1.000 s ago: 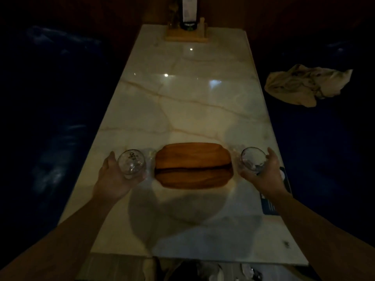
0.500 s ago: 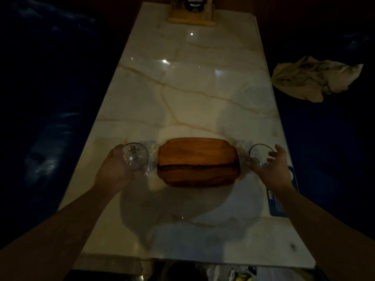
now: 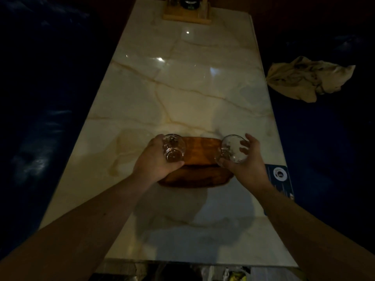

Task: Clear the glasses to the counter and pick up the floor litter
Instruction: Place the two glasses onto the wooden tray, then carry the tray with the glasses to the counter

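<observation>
item: marble table (image 3: 182, 94), pale with tan veins, long, ran away from the viewer under dim light.

item: left hand (image 3: 156, 163), fingers and thumb wrapped and closed round the left glass (image 3: 173, 148). the glass was clear and tilted, its mouth turned toward the far end of the table, and it was seen over the left end of the wooden board (image 3: 194, 169).

item: right hand (image 3: 246, 165), cupped under and round the right glass (image 3: 232, 149); thumb pressed at the near side, fingers curled behind the bowl, their tips showing through the glass. this glass was clear, rounder, tilted with its mouth up and away, and was seen over the right end of the board.

item: wooden board, brown, oblong with rounded corners, lay flat on the table between and beneath the two hands. whether either glass touched the board could not be told.

item: blue card (image 3: 281, 179) with a white ring mark, at the table's right edge, just beside the right wrist.

item: wooden holder (image 3: 186, 17) at the far end of the table, with a dark bottle-like thing in it, cut off by the frame.

item: crumpled beige cloth (image 3: 308, 78), on the dark blue seat (image 3: 334, 138) right of the table.

item: floor litter (image 3: 235, 275), small scraps, below the near table edge; too dark to identify.
</observation>
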